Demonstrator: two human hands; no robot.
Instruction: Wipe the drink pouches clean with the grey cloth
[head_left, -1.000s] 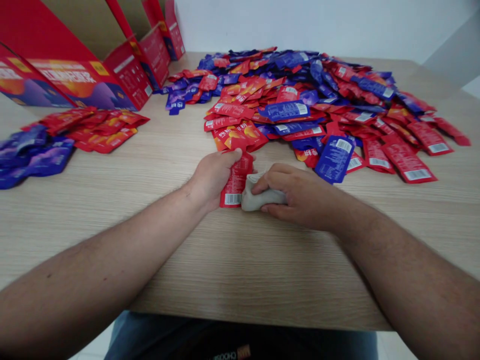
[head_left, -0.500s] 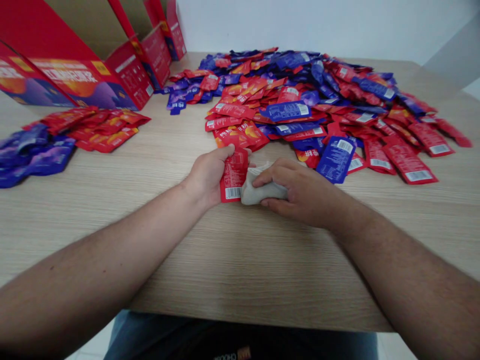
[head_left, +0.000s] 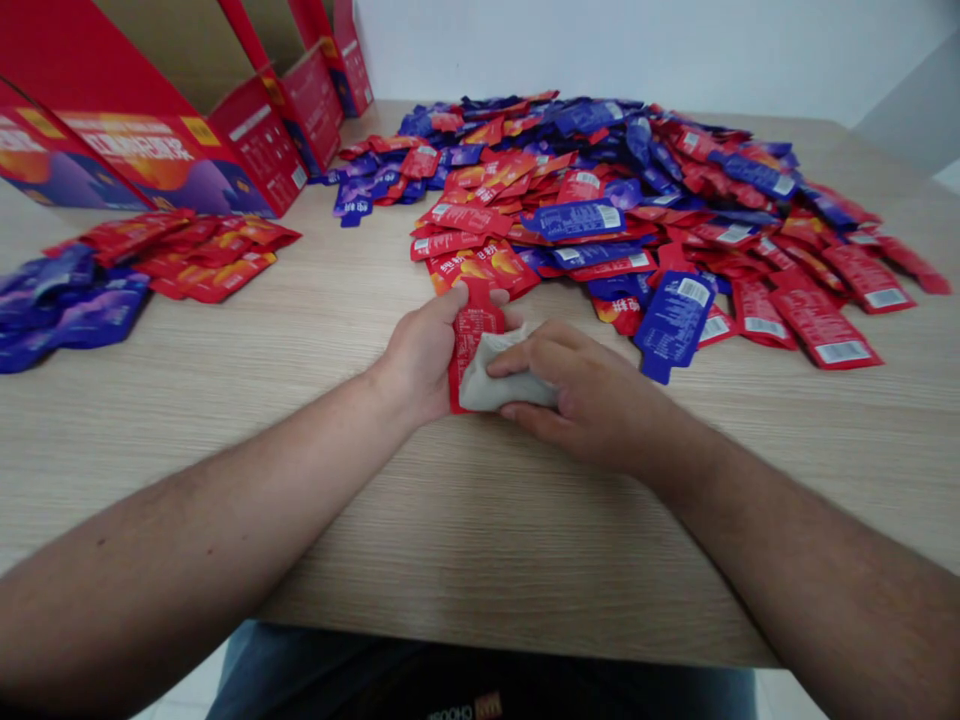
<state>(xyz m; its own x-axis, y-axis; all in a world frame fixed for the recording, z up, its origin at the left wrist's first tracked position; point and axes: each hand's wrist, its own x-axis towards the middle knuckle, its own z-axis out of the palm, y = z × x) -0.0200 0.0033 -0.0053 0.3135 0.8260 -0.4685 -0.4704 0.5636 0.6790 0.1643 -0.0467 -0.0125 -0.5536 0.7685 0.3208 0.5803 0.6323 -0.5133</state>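
My left fingers [head_left: 498,297] grip a red packet [head_left: 471,325] over the tabletop [head_left: 450,530], near the heaped packets [head_left: 577,220]. The grey cloth [head_left: 484,388], clasped by my right fingers [head_left: 521,357], has moved from the packet's right edge onto its lower face, so that side seems to be getting wiped.

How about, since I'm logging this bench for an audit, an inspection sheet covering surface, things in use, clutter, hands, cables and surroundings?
Surface: pale wood-grain table.
Things in use: flat red printed packet; crumpled off-white cloth overlapping its lower part.
Clutter: large loose heap of red and blue packets towards the back; smaller pile of red and blue packets at left.
Hands: left hand holds the red packet; right hand grips the cloth.
Cables: nothing seen.
Surroundings: open red printed cardboard boxes at back left; white wall behind.
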